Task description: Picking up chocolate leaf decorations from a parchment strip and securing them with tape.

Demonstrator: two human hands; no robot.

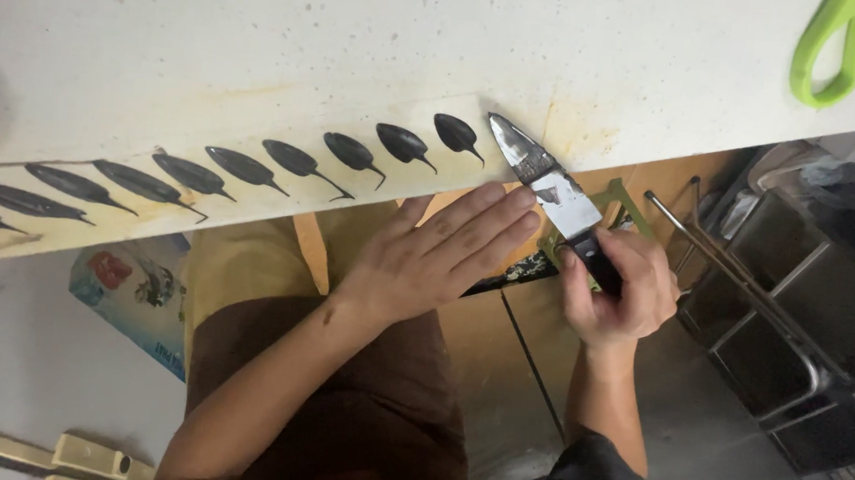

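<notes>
Right hand [617, 288] clamped on a knife [550, 184] at the board's edge [260, 48], left hand [442, 251] flat with fingers together, beside dark teardrop pieces [242, 165].

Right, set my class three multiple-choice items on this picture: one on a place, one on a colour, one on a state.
1. Where does the knife tip rest?
A on the white table
B on the floor
C in a drawer
2. What colour are the scissors?
A red
B green
C black
3. The left hand is:
A in a fist
B flat, fingers stretched
C holding a cup

A: the tip lies by the row of dark pieces.
B: the handles are bright green.
B: the fingers lie straight beside the blade.
</notes>
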